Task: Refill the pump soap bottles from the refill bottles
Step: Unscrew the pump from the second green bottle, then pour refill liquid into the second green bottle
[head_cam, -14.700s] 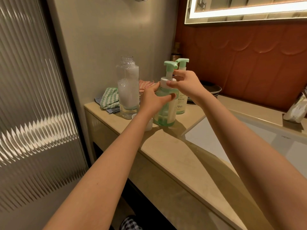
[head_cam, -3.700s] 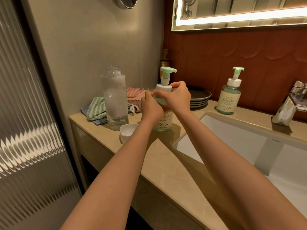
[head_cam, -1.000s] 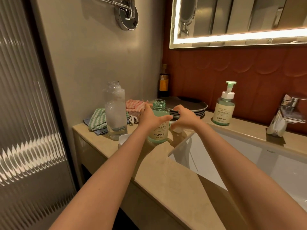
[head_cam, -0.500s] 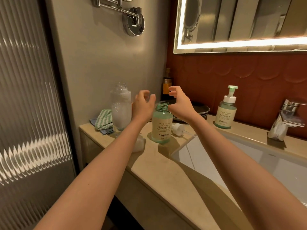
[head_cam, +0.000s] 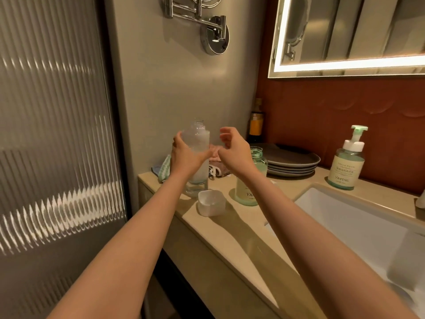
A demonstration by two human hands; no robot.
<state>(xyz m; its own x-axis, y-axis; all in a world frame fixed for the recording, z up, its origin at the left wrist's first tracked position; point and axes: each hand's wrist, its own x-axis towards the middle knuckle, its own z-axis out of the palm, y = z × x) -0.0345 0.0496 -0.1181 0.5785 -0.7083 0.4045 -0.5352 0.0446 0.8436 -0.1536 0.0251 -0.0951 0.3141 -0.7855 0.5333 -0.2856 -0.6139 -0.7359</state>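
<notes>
Gripping the clear refill bottle [head_cam: 198, 137] round its middle, the left hand [head_cam: 185, 157] has fingers and thumb curled about the wall, at centre frame. That bottle is upright with its threaded neck uncapped; cloudy white froth clings inside most of its height, and the bottom looks clear. The right hand [head_cam: 232, 150] hovers just right of it, fingers loosely curled, holding nothing. Behind that wrist the green pump bottle [head_cam: 259, 168] stands on the counter [head_cam: 232, 229] with its neck open; its fill level is not readable. A white cap [head_cam: 211, 203] lies mouth-up in front, between the two bottles. At the right, beside the sink [head_cam: 358, 224], a second pump bottle [head_cam: 346, 168] has its pump on.
</notes>
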